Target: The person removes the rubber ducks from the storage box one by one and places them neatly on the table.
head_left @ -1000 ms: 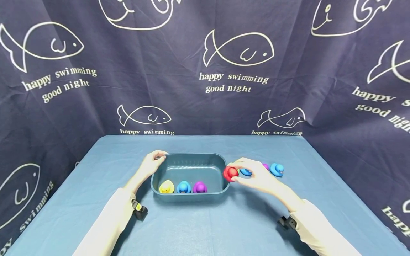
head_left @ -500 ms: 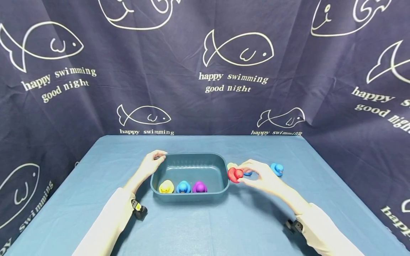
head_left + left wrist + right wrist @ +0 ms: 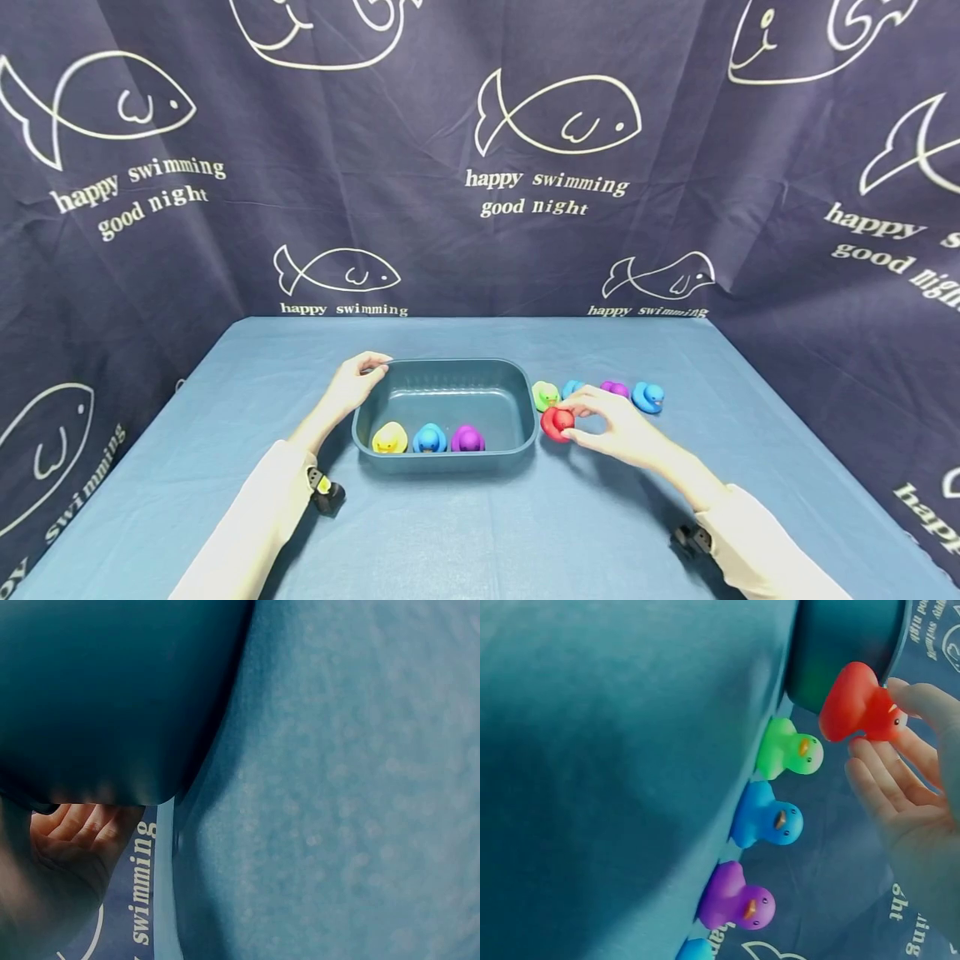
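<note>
Between thumb and fingertips my right hand [image 3: 618,425] pinches a red rubber duck [image 3: 557,424]. This duck [image 3: 855,705] is just right of the dark teal plastic bin [image 3: 450,459]. My left hand [image 3: 354,386] grips the bin at its far left corner; the left wrist view shows the fingers [image 3: 82,825] partly hidden by the bin wall [image 3: 112,697]. Inside the bin, along its near side, sit a yellow duck [image 3: 390,438], a blue duck [image 3: 430,439] and a purple duck [image 3: 468,439].
Right of the bin a row of ducks stands on the blue tablecloth [image 3: 480,533]: green [image 3: 546,395], blue [image 3: 766,817], purple [image 3: 615,389] and another blue one [image 3: 648,397]. A dark fish-print curtain [image 3: 435,275] hangs behind the table.
My right hand has drawn the red duck a little right and toward me, away from the bin's rim. More of the green duck and the row behind shows. The left hand keeps still.
</note>
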Demonstrator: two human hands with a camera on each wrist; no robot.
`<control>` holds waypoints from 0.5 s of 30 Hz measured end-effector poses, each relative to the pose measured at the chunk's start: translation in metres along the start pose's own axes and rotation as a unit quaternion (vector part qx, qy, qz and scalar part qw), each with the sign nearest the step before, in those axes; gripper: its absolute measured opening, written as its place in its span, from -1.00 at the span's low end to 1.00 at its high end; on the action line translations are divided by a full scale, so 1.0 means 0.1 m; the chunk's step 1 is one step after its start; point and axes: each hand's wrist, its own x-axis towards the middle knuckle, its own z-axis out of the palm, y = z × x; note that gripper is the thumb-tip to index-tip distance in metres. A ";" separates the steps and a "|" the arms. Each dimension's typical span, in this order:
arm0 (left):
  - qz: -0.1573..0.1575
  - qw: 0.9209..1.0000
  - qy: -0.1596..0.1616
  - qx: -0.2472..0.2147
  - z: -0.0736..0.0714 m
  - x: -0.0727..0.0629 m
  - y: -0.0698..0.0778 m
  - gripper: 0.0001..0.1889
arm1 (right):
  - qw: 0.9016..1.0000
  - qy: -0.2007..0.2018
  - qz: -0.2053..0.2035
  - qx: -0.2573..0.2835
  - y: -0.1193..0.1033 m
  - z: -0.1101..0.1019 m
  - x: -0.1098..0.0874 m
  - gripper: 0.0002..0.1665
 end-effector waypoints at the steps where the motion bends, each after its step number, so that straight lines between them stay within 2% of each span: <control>1: 0.000 1.000 0.000 0.001 0.00 0.00 0.00 -0.76 | 1.000 -0.004 0.004 -0.002 0.01 0.01 -0.01 -0.64; 15: -0.003 1.000 -0.003 0.003 0.00 0.01 -0.01 -0.76 | 1.000 -0.029 0.005 0.000 0.09 0.06 -0.06 -0.64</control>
